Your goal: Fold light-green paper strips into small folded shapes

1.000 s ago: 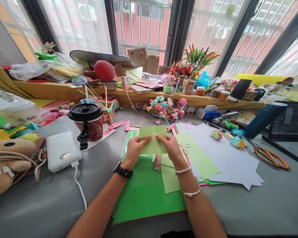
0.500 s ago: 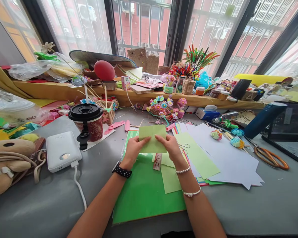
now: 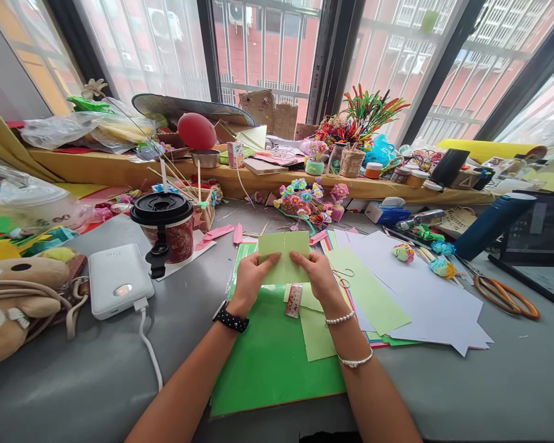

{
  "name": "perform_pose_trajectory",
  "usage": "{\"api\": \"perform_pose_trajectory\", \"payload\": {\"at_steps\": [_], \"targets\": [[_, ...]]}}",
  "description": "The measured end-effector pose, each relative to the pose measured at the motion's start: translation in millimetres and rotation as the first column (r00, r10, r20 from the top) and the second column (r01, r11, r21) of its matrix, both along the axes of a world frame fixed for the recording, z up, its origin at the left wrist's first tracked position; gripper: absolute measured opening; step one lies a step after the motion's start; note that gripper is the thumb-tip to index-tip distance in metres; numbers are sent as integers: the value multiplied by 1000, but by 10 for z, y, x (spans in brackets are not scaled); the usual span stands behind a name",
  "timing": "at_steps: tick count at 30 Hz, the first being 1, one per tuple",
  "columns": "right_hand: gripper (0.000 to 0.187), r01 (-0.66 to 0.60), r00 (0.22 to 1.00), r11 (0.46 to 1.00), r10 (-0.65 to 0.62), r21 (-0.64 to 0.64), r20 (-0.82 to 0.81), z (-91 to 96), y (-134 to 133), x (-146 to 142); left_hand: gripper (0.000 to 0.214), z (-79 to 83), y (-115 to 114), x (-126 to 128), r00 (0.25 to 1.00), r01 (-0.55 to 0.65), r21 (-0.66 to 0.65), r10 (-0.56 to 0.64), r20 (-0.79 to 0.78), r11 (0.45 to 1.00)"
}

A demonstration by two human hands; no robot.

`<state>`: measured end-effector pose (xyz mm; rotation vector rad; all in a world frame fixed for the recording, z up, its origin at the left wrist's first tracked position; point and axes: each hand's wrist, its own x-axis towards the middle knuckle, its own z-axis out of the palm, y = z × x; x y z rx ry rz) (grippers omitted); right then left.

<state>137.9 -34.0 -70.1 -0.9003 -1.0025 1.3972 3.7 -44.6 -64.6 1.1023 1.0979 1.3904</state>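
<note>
Between both hands I hold a light green sheet of paper [image 3: 284,243] with a vertical crease down its middle. My left hand [image 3: 253,277] pinches its left side, thumb on the front and fingers hidden behind. My right hand [image 3: 317,274] grips the right side the same way. Below the sheet lies a green folder [image 3: 268,363]. On it are a small patterned ruler [image 3: 294,301] and another light green paper piece [image 3: 317,335], partly covered by my right wrist. Small scissors [image 3: 344,277] rest on the papers just right of my right hand.
White sheets [image 3: 434,301] and a light green strip [image 3: 378,295] spread to the right, with orange-handled scissors [image 3: 508,295] beyond. At left stand a lidded cup [image 3: 164,227] and a white power bank [image 3: 120,280] with its cable. Pipe-cleaner flowers [image 3: 300,197] stand at the back.
The view has shifted very slightly. Both hands keep their hold on the green paper, which tilts a little, and its middle crease shows more clearly.
</note>
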Motion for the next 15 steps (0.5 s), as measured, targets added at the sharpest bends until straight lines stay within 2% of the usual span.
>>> {"api": "perform_pose_trajectory", "payload": {"at_steps": [5,9,15], "targets": [[25,-3,999,1000,2,-12,-38,21,-20,-12,36,-11,5,-7,999,-27,11,27,-40,1000],[24,-18,1000,1000,18,-1,-8,20,-31,-17,35,20,-2,-9,1000,-22,-5,22,-17,1000],[27,44,998,999,-45,10,52,39,-33,1,35,96,-31,-33,995,88,-68,-90,-29,994]]}}
